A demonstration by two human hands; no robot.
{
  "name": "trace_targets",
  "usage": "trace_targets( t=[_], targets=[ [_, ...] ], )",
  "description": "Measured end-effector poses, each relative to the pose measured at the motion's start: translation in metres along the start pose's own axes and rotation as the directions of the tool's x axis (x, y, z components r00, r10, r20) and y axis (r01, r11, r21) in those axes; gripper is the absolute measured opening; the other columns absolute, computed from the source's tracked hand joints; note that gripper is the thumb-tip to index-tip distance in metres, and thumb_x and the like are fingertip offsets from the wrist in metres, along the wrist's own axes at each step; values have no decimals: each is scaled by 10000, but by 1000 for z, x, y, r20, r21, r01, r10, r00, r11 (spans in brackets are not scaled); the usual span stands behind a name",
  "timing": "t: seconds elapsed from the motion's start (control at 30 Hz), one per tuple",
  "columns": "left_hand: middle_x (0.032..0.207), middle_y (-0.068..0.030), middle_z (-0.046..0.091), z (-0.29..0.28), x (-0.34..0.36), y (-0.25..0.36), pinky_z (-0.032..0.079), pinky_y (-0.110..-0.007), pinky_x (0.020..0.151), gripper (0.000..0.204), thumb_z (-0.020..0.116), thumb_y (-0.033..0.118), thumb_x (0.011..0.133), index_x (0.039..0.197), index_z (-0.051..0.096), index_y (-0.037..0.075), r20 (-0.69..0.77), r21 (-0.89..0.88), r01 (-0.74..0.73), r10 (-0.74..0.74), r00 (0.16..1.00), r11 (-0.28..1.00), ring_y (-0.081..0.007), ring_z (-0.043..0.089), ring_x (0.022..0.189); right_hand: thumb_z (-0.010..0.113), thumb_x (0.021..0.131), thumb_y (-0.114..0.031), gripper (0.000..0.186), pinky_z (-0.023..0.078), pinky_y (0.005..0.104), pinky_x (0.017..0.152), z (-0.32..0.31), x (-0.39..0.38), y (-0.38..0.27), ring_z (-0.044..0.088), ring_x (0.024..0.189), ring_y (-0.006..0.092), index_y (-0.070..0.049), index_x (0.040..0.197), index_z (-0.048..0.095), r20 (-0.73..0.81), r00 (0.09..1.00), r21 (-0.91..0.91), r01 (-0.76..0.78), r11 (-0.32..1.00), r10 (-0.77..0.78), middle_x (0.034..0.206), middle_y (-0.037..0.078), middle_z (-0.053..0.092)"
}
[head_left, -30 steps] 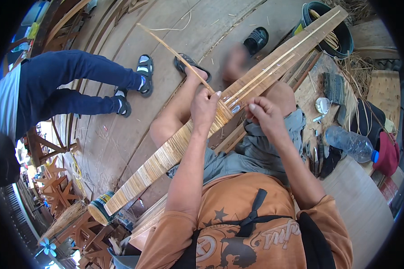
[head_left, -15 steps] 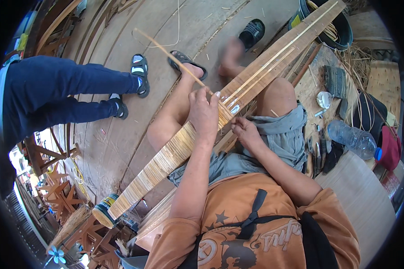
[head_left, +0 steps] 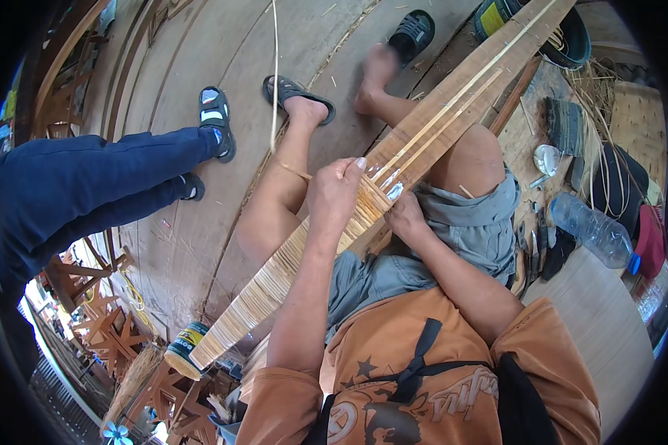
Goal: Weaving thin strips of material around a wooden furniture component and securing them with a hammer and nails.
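A long tapered wooden board (head_left: pixel 453 111) lies slantwise across my lap, its lower left part covered by closely wound pale cane strips (head_left: pixel 267 278). My left hand (head_left: pixel 332 194) is closed at the board's far edge, thumb near the last windings. From its fingers a loose cane strip (head_left: pixel 275 96) runs out over the floor. At the near edge my right hand (head_left: pixel 407 215) has its fingers curled against the board's underside; what they hold is hidden. A wet white smear, like glue, (head_left: pixel 395 190) shows on bare wood just beyond the windings.
Someone in dark blue trousers (head_left: pixel 104 167) stands at the left. To the right are a plastic bottle (head_left: pixel 590 230), a small white cup (head_left: pixel 547 159) and several hand tools (head_left: pixel 531 248). A dark bucket (head_left: pixel 571 44) stands far right; a can (head_left: pixel 188 345) sits below the board's lower tip.
The loose strip has swung from a slanting line to nearly upright in view. My right hand has moved up against the board's edge. The view has shifted slightly.
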State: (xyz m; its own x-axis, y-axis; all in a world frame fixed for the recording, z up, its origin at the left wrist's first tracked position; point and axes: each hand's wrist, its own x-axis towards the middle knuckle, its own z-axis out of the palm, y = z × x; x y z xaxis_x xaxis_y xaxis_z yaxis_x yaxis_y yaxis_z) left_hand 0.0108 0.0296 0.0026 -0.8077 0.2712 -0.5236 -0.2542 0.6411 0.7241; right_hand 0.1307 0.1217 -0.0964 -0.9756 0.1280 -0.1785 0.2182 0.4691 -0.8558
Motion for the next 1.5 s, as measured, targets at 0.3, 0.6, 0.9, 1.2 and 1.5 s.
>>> trace_targets(
  t=[0.3,0.6,0.9,1.2,1.5],
  targets=[
    [992,-229,646,-16,-13,22,484,-401,820,558,662,401,798,1178,562,5,164,417,-21,-52,985,909,-339,629,953,470,901,-60,350,400,404,987,-10,5,-9,480,1200,277,-54,1250,493,93,955,197,-295,935,281,1267,132,532],
    [912,-220,657,-16,-8,21,494,-404,772,455,670,376,790,1036,615,-2,160,293,-7,-42,986,956,-322,647,871,553,899,-89,295,464,315,884,8,-19,37,562,1030,172,-35,1184,499,-48,947,548,-241,801,318,1131,85,583],
    [927,-83,647,-21,28,-9,505,-255,679,321,680,194,847,1034,573,-44,595,-159,305,-156,788,939,-109,614,768,485,950,-192,153,321,211,487,-75,-20,-65,377,538,52,-51,939,543,406,725,709,-634,308,557,644,-44,417],
    [931,-98,653,-29,45,2,528,-266,721,321,679,184,844,1056,572,-32,803,-169,576,-227,551,800,-142,642,802,580,912,-384,330,316,199,498,-64,-26,-53,387,567,41,-59,857,566,316,827,736,-523,430,466,672,-59,456],
    [924,-114,653,-27,42,1,518,-271,711,365,682,161,826,1089,573,-67,777,-227,570,-206,595,789,-148,636,777,593,918,-299,342,401,253,575,-60,-20,-66,416,627,74,27,815,589,147,812,642,-513,569,565,658,-11,490]
  ],
)
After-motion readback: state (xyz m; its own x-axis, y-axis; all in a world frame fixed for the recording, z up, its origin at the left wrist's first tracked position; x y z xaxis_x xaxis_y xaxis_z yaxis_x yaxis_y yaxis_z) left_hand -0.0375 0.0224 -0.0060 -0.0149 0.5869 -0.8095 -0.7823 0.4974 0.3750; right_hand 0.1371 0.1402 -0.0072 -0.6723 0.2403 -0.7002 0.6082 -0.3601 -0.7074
